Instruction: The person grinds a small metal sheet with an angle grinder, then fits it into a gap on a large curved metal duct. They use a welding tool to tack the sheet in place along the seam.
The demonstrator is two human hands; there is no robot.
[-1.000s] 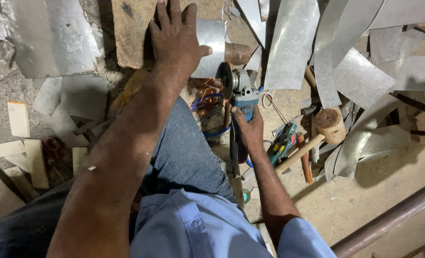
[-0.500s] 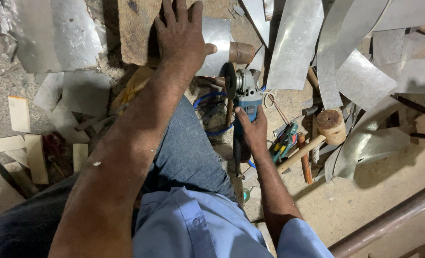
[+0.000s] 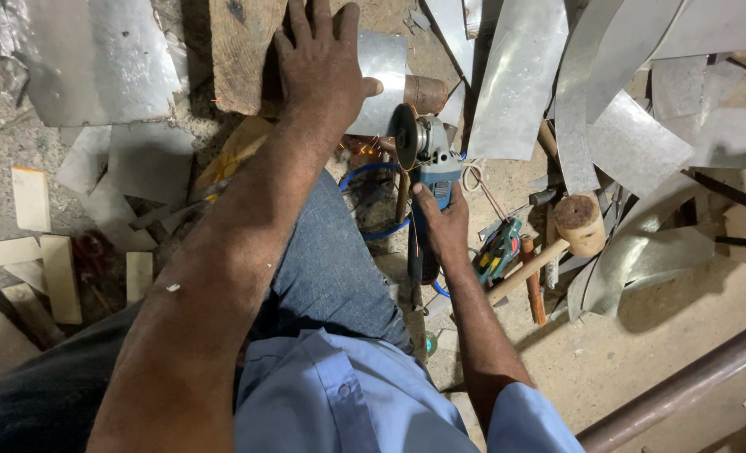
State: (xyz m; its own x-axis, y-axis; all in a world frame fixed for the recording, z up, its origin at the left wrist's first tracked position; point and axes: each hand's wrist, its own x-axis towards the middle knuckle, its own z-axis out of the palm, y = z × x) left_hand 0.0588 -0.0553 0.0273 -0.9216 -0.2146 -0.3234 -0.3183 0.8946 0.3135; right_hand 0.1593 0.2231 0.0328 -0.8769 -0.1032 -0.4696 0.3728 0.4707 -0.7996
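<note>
My left hand point(image 3: 321, 67) lies flat with fingers spread on a small metal sheet point(image 3: 383, 77) that rests on a wooden block point(image 3: 237, 59). My right hand point(image 3: 441, 220) grips the blue body of an angle grinder point(image 3: 427, 164). Its dark disc point(image 3: 405, 136) stands upright at the sheet's near edge, and a few orange sparks show by it. The grinder's blue cable point(image 3: 371, 174) loops on the floor just below.
Cut metal sheets point(image 3: 519, 75) and curved strips point(image 3: 633, 143) lie all around. A wooden mallet point(image 3: 570, 231), a screwdriver and other small tools sit to the right. Wood offcuts point(image 3: 33, 197) lie at left, a pipe point(image 3: 683, 386) at lower right. My knee point(image 3: 331, 268) is below the grinder.
The grinder has moved up and forward until its disc meets the sheet's edge, and sparks now show. My left hand stays pressed on the sheet.
</note>
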